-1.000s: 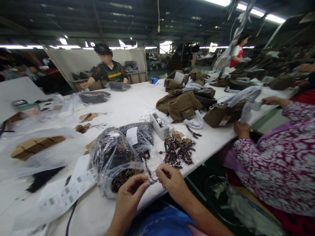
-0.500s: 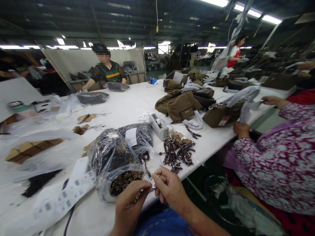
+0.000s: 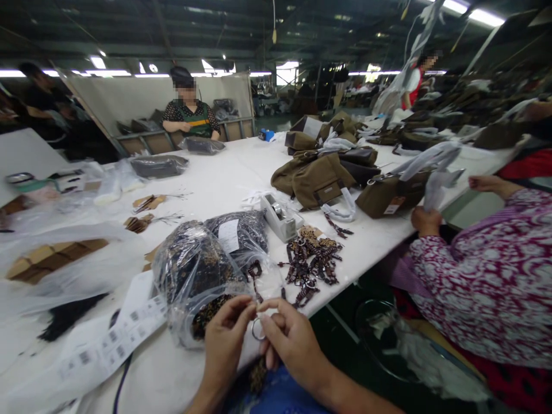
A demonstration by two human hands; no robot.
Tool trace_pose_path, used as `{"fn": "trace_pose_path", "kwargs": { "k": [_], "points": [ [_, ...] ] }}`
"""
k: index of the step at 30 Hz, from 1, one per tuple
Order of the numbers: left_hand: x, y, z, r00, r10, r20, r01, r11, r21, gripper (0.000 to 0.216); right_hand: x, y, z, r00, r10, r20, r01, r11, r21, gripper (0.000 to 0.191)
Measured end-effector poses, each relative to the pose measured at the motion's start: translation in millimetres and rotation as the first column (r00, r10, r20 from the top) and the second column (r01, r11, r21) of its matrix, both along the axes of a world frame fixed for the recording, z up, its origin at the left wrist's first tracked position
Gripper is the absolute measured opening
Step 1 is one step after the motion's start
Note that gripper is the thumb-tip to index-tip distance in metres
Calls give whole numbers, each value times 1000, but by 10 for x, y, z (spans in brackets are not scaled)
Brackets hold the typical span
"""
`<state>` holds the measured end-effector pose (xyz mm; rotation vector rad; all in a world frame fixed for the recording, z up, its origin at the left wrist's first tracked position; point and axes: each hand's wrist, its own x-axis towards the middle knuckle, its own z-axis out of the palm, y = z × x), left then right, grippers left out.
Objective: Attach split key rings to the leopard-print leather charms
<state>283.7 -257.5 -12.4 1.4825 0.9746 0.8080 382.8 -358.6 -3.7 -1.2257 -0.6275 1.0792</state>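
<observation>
Two hands, our left hand (image 3: 225,339) and right hand (image 3: 291,345), pinch a ring (image 3: 257,329) (likely light, stiff, slippery) by its rim.

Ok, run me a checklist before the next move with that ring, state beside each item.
1. Ring pinched between left hand and right hand: ok.
2. Strap hanging below the hands joined to ring: cannot tell.
3. Plastic bag on the table, beside left hand: ok.
4. Pile of straps lying on the table: ok.
5. Co-worker's hand apart from both hands: ok.
</observation>
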Motion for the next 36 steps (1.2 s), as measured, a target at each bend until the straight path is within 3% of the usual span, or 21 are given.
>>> {"fn": "trace_pose_path", "kwargs": {
  "k": [3, 6, 9, 14, 21, 23, 26, 28, 30, 33, 36],
  "points": [
    [-31, 131, -41, 998, 59, 14, -58, 996, -62, 32, 243, 71, -169, 995, -92, -26, 92, 996, -9, 44],
    [-164, 161, -101, 998, -38, -54, 33, 996, -85, 30, 401, 50, -374, 985, -170, -7, 169, 984, -52, 41],
    [-327, 110, -165, 987, -137, -89, 122, 980, -157, 36, 414, -44, -513, 988, -154, 12, 155, 982, -108, 42],
    [-481, 55, -257, 988, -127, -87, 103, 966, -237, 42, 342, -169, -644, 990, -116, 84, 129, 976, -174, 41],
    [-601, -3, -234, 973, -219, -79, 203, 964, -173, 37, 381, -326, -833, 986, -101, 131, 123, 977, -172, 37],
    [-653, -84, -221, 946, -305, -108, 291, 948, -128, 36, 365, -388, -853, 987, -100, 128, 121, 978, -169, 36],
    [-710, -263, -324, 805, -524, -280, 532, 845, -51, 31, 307, -492, -874, 987, -87, 136, 110, 979, -172, 35],
    [-706, -398, -510, 669, -604, -433, 670, 743, -1, 25, 261, -564, -899, 987, -81, 140, 105, 979, -174, 35],
    [-658, -522, -769, 542, -614, -573, 754, 657, 8, 35, 219, -635, -932, 987, -81, 137, 105, 979, -173, 36],
    [-527, -644, -1169, 411, -554, -724, 770, 636, -50, 51, 172, -735, -966, 986, -86, 141, 109, 980, -166, 38],
    [-400, -671, -1433, 364, -530, -766, 749, 655, -98, 49, 140, -829, -958, 984, -86, 154, 110, 982, -156, 37]
  ]
}}
